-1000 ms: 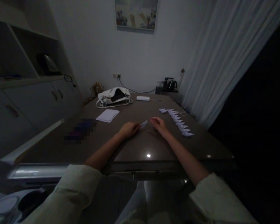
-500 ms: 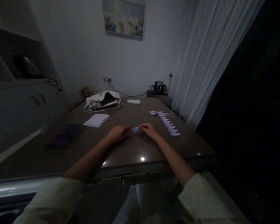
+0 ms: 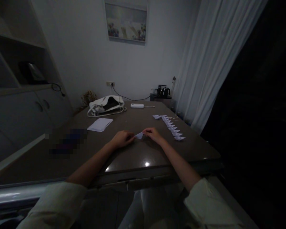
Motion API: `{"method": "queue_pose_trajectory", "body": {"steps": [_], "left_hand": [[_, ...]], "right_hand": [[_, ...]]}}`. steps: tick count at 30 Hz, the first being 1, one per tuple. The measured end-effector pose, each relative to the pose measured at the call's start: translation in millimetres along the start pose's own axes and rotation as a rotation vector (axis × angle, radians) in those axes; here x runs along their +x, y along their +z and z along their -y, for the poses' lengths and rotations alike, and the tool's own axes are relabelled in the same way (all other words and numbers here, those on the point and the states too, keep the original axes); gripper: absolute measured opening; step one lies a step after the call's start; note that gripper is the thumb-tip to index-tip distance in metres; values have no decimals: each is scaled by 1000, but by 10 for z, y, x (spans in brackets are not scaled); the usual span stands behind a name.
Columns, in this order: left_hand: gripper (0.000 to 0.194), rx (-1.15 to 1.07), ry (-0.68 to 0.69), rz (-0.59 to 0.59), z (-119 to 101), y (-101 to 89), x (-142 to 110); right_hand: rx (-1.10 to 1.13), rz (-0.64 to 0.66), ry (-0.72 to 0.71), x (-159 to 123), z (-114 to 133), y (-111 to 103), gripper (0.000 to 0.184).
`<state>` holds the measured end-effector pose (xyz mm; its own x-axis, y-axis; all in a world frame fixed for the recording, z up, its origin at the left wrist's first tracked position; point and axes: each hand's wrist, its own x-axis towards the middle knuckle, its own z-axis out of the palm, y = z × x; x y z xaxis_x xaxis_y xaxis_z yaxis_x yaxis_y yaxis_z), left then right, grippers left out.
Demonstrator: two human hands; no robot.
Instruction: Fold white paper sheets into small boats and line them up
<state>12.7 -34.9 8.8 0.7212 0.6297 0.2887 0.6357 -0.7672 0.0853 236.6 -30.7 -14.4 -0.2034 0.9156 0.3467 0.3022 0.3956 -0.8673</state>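
A small folded piece of white paper point(image 3: 139, 135) is pinched between both hands just above the dark table point(image 3: 138, 152). My left hand point(image 3: 122, 139) grips its left end with curled fingers. My right hand point(image 3: 152, 134) holds its right end, fingers closed on it. To the right of my right hand lies a row of several small folded paper pieces point(image 3: 171, 127). A short stack of white paper sheets point(image 3: 100, 124) lies to the far left of my left hand.
A white handbag point(image 3: 106, 105) and a white flat device with a cable point(image 3: 137, 105) lie at the table's far end. A kettle point(image 3: 162, 91) stands on a side stand by the white curtain point(image 3: 205, 60). Cabinets point(image 3: 23, 108) line the left wall.
My right hand moved left and took hold of the paper piece that my left hand held alone one second ago. The view also shifted to the right.
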Motion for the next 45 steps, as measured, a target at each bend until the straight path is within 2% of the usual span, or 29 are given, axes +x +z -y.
{"method": "queue_pose_trajectory", "body": {"steps": [8,14,23,37,45], "left_hand": [[38,17,-35,-20,20,55,21],[36,12,-74,-63,79,72,13],[34,-57,-58,-114,71,73,9],[27,-102,59,-147,50,100,14],[23,-140,68,-185,32,139,34]], "right_hand": [[37,-64,-16,-2,-56,11,20],[69,-122,-4,36,-172,-14,31],[56,-78,-28,22,-148,-8,36],[13,32,-93,24,-136,30,28],[-52,20,-148,22,-118,47,21]]}}
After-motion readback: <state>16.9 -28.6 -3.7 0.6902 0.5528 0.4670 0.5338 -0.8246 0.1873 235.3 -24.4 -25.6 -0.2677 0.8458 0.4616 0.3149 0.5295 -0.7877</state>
